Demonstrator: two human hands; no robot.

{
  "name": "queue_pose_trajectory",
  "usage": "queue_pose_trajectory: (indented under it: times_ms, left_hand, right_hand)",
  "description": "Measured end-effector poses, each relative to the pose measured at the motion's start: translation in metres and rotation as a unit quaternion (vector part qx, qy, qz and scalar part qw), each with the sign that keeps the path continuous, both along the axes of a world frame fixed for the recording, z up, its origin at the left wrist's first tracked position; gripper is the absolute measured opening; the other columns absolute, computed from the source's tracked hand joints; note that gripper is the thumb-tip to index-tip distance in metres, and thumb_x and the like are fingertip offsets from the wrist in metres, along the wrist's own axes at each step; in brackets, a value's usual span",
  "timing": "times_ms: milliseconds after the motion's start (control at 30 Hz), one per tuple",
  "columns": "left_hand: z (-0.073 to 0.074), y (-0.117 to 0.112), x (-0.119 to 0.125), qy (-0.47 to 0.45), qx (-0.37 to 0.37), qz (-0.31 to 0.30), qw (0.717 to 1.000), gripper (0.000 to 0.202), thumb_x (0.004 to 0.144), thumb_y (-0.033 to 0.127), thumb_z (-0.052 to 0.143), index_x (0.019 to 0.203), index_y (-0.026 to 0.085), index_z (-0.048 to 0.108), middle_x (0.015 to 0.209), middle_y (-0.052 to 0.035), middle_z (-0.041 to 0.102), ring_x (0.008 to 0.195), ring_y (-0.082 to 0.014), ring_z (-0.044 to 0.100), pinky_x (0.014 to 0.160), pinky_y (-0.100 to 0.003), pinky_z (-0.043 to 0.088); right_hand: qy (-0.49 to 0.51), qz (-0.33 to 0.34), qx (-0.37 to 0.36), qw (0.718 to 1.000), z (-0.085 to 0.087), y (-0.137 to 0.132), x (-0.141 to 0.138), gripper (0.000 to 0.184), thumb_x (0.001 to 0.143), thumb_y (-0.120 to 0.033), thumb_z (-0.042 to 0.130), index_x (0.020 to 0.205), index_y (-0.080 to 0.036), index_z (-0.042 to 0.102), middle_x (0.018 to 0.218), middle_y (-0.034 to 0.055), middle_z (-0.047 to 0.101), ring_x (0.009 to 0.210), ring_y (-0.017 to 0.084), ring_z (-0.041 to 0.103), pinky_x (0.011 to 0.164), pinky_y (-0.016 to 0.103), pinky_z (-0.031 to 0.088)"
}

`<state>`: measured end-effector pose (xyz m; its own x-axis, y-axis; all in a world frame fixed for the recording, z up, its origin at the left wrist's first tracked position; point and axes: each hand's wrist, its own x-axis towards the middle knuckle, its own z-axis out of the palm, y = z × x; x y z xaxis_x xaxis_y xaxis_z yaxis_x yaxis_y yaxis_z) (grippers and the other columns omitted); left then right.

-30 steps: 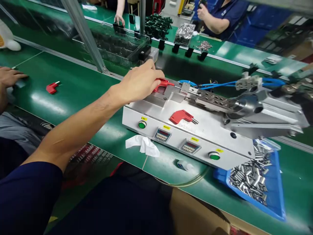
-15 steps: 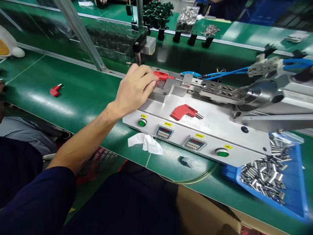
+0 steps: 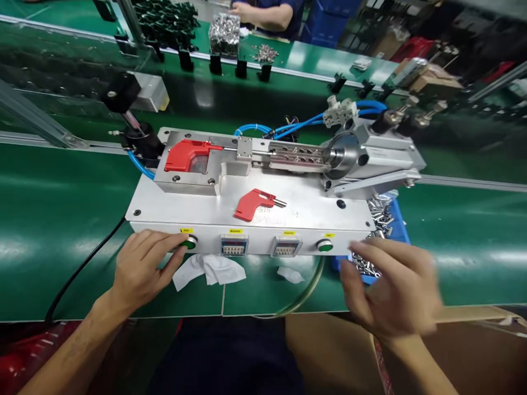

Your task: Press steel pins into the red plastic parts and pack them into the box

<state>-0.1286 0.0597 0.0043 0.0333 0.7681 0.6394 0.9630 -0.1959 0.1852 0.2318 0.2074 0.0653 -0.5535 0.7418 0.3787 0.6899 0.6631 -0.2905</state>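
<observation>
My left hand [image 3: 144, 263] reaches to the left green button [image 3: 190, 242] on the machine's front, fingertips at it and thumb apart, holding nothing. Smeared a little by motion, my right hand [image 3: 391, 285] is beside the right green button [image 3: 325, 246], thumb apart from the fingers and nothing visible in it. One red pistol-shaped plastic part [image 3: 177, 156] lies in the metal fixture [image 3: 193, 185], its tip in line with a thin rod. Another red part [image 3: 251, 205], with a metal pin sticking out, rests on the machine's flat top [image 3: 206, 208].
A blue bin [image 3: 399, 219] of metal pieces stands behind my right hand. White cloth [image 3: 218, 270] lies before the machine. Blue hoses [image 3: 284, 130] run behind it, and a black post [image 3: 140, 140] rises at its left. Across the bench is a co-worker's arm [image 3: 267, 16].
My left hand has let go of the red part in the fixture and come down to the left button. My right hand has entered the view. The camera has turned right.
</observation>
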Motion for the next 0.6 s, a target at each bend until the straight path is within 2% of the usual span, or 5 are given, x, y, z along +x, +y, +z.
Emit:
queue_pose_trajectory:
  times_ms: [67,133,367,500,600]
  left_hand:
    - [0.005,0.004,0.003,-0.02,-0.011,0.011,1.0,0.008,0.102,0.016,0.062,0.107,0.02,0.065,0.081,-0.0041,0.072,0.07,-0.0223,0.063,0.064,-0.034,0.041]
    - [0.01,0.007,0.005,-0.026,-0.024,0.017,0.999,0.006,0.103,0.016,0.06,0.106,0.019,0.065,0.08,-0.0041,0.071,0.07,-0.0221,0.063,0.065,-0.034,0.042]
    - [0.009,0.009,0.007,-0.018,-0.051,0.032,0.998,0.007,0.105,0.015,0.058,0.109,0.018,0.064,0.084,-0.0046,0.073,0.074,-0.0215,0.063,0.068,-0.033,0.042]
    - [0.008,0.012,0.011,-0.029,-0.019,0.051,0.998,0.008,0.105,0.016,0.056,0.1,0.018,0.062,0.075,-0.0018,0.069,0.068,-0.0194,0.058,0.064,-0.033,0.038]
    - [0.018,0.011,0.016,-0.073,-0.037,0.063,0.995,0.011,0.105,0.016,0.055,0.099,0.019,0.063,0.072,0.0004,0.065,0.065,-0.0178,0.058,0.063,-0.032,0.04]
  right_hand:
    - [0.006,0.021,0.05,0.999,-0.001,0.007,-0.004,0.019,0.103,-0.023,0.061,0.119,-0.025,0.071,0.103,0.0101,0.071,0.093,0.025,0.072,0.083,0.038,0.06]
    - [0.001,0.045,0.064,0.997,-0.008,0.015,-0.002,0.02,0.103,-0.021,0.057,0.119,-0.025,0.069,0.096,0.0075,0.072,0.083,0.024,0.073,0.077,0.035,0.06]
    - [0.063,0.017,-0.028,0.997,-0.033,0.03,0.011,0.018,0.103,-0.043,0.06,0.108,-0.027,0.068,0.082,0.0021,0.074,0.064,0.024,0.072,0.067,0.036,0.06]
    - [0.064,-0.023,-0.007,0.998,-0.034,0.03,0.008,0.018,0.103,-0.042,0.06,0.106,-0.026,0.069,0.084,0.0032,0.075,0.068,0.025,0.073,0.07,0.037,0.06]
    - [0.085,0.004,-0.001,0.996,-0.037,0.027,0.005,0.015,0.103,-0.039,0.061,0.106,-0.026,0.067,0.082,0.003,0.074,0.064,0.023,0.072,0.067,0.034,0.06]
